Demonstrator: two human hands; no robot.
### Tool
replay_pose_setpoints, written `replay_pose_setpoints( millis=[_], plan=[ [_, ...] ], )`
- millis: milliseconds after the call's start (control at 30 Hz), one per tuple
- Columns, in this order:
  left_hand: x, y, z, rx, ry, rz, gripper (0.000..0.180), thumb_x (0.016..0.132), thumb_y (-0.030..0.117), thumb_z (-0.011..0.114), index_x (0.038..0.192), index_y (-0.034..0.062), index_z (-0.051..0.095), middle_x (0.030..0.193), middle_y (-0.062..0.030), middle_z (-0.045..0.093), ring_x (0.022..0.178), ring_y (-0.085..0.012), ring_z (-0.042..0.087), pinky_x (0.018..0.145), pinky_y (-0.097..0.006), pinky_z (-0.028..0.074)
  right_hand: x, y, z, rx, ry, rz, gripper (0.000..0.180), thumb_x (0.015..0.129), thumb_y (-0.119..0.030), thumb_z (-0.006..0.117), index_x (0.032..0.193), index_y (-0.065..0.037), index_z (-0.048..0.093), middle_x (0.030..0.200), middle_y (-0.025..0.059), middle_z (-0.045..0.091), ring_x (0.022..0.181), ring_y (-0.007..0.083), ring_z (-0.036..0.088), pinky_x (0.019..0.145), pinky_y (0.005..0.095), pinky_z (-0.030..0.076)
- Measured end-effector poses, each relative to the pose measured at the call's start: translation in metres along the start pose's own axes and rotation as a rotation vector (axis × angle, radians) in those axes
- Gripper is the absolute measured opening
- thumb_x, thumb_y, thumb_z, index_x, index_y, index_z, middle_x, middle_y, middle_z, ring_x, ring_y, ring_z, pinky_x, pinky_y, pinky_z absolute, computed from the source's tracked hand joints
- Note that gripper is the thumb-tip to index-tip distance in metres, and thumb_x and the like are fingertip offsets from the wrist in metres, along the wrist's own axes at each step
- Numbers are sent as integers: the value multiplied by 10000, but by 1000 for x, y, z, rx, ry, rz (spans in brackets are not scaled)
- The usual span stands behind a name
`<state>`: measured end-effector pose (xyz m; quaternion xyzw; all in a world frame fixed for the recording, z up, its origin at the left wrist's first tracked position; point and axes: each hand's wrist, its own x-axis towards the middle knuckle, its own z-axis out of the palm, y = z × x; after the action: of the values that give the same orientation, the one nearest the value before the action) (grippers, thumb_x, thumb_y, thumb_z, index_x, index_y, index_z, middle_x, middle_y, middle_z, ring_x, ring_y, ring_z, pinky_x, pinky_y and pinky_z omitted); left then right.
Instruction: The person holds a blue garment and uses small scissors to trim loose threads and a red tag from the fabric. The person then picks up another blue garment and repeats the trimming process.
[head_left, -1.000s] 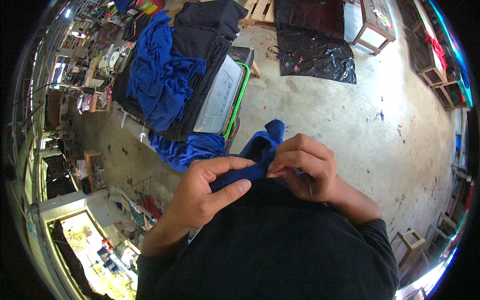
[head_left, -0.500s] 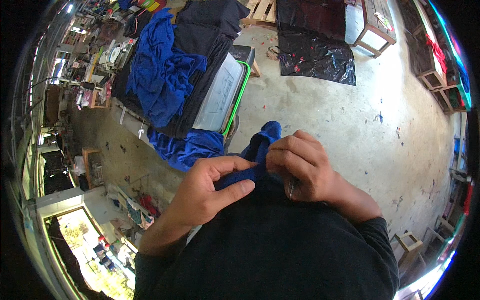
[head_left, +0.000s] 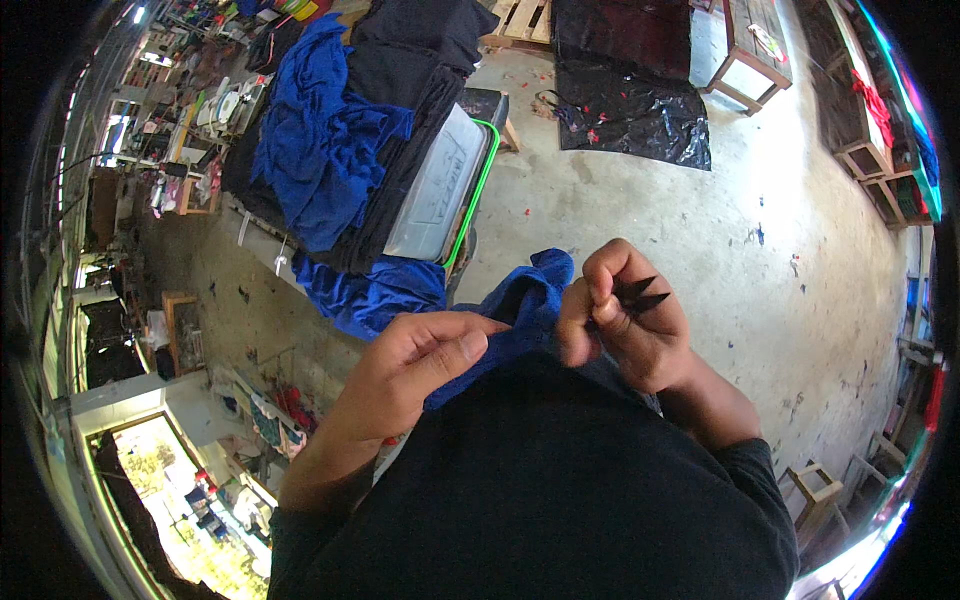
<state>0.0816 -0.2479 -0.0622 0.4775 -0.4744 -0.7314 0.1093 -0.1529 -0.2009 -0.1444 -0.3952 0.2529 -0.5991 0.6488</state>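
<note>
In front of my body hangs a piece of blue cloth, its edge folded open near the top. My left hand is closed on the cloth's near side, the thumb pressed against the forefinger. Just right of the cloth is my right hand, with its fingers curled and the thumb and forefinger together. Out of this fist stick the two dark pointed blades of a pair of thread snips, aimed to the right; the handles are hidden in the palm. Whether the right fingertips also pinch the cloth or a thread is unclear.
Ahead to the left, a stack of black cloth carries a crumpled blue garment. Beside it are a clear plastic bin and a green rim. A black plastic sheet lies on the floor. A wooden bench stands far right.
My right hand has turned and lifted slightly right, so the snips' blades now show. The blue cloth's top has shifted right and opened out. My left hand keeps its pinch.
</note>
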Motion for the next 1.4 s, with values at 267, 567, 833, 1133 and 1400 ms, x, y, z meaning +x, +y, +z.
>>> replay_pose_setpoints(
  millis=[267,567,833,1133,1400],
  plan=[
    [8,-18,4,97,183,68,323,1017,236,557,1158,-30,673,962,-29,658,890,-100,584,828,-235,449,21,6,-39,-41,180,-325,138,1024,-182,513,1031,-85,416,678,-4,432,659,192,537,961,543,461],
    [11,-29,-9,250,76,36,275,1014,204,552,1115,-24,667,948,-41,647,903,-96,576,836,-236,444,4,-8,-90,-94,443,-51,140,951,-51,481,1079,-97,450,759,-30,409,615,51,355,539,222,302],
    [4,-23,-20,211,8,12,239,974,139,568,1130,-11,667,1085,-109,690,999,-206,651,916,-321,479,-24,-40,-234,-1224,385,618,307,938,39,467,1222,-32,558,1081,133,672,887,175,630,729,308,502],
    [11,20,-7,1119,67,771,261,735,-97,640,957,34,684,847,-106,584,746,-257,620,646,-331,495,34,-12,-23,-789,-445,-94,391,758,-22,806,1123,-38,667,1134,138,682,1106,323,652,935,403,523],
    [-11,15,-15,1163,622,1092,248,654,-105,696,824,46,597,847,-88,569,725,-240,608,616,-312,505,44,5,15,-922,-211,-498,418,728,-82,812,1084,-57,595,1001,93,660,872,293,674,733,377,533]
  ],
)
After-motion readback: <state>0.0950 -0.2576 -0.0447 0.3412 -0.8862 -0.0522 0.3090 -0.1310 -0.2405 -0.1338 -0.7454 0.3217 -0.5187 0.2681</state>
